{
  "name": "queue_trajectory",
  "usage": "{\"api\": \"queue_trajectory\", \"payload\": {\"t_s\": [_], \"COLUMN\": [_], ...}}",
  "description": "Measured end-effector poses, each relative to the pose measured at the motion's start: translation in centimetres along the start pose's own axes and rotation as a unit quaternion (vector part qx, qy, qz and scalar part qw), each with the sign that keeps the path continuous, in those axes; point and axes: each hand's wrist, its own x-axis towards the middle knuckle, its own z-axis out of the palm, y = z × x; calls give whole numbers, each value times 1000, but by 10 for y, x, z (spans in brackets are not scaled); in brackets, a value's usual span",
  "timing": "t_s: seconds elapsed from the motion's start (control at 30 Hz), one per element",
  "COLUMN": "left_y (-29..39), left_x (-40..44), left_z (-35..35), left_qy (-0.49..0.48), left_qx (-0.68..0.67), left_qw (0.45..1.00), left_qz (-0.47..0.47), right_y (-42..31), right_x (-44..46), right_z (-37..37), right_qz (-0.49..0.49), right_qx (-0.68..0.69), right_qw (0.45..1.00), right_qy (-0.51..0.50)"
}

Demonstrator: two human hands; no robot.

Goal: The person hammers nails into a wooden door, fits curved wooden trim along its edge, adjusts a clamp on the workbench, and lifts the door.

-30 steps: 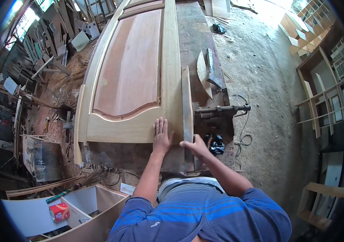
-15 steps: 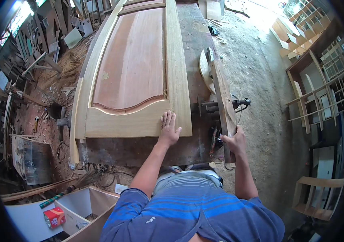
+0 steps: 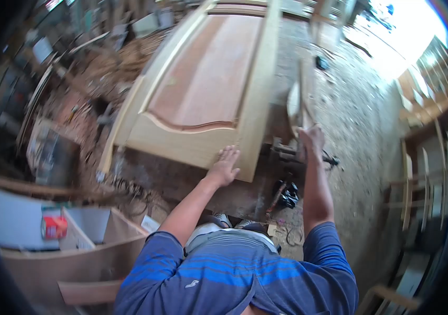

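Note:
A wooden panel door [image 3: 182,140] lies flat on the workbench [image 3: 224,195], its curved lower rail towards me. My left hand [image 3: 224,169] rests on that rail near the right corner, fingers stretched out and palm down. My right hand [image 3: 313,139] is closed round the near end of a wooden board [image 3: 306,100] at the bench's right edge. A metal clamp or vise [image 3: 286,150] sits just below that hand, partly hidden by my forearm. On the near right corner lies a dark object [image 3: 287,194], too blurred to name.
An open wooden box with compartments [image 3: 71,257] stands at lower left, with a red carton [image 3: 54,227] in it. Wooden frames and shelving [image 3: 434,178] line the right side. Scrap wood and shavings [image 3: 121,58] cover the floor at left.
My right hand has moved forward along the bench edge with the board, which has shifted away from me. My left hand stays on the door rail. The view has tilted and turned.

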Motion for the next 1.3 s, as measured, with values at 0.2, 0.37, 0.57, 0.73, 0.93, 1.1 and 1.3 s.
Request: {"api": "queue_trajectory", "payload": {"t_s": [0.2, 0.37, 0.57, 0.73, 0.93, 1.1, 1.3], "left_y": [28, 1, -63, -123, -229, -383, -497], "left_x": [-84, -192, -239, -194, -179, -212, -272], "left_z": [-11, -11, -55, -107, -163, -201, -255], "left_qy": [83, 247, 325, 335, 306, 408, 108], "left_qx": [-105, -129, -161, -108, -87, 63, -87], "left_qw": [989, 942, 869, 897, 906, 852, 879], "left_qz": [-56, -188, -336, -269, -280, -321, -456], "right_y": [-49, -54, -92, -140, -238, -340, -485], "right_x": [75, 73, 36, -72, -280, -356, -401], "right_z": [61, 90, 61, 91, 134, 200, 262], "right_qz": [-54, -78, -86, -258, -399, -469, -454], "right_qx": [-65, -125, -130, 78, 209, 180, 199], "right_qw": [996, 989, 987, 960, 851, 830, 794], "right_qy": [-2, -17, -24, -77, -271, -241, -352]}}
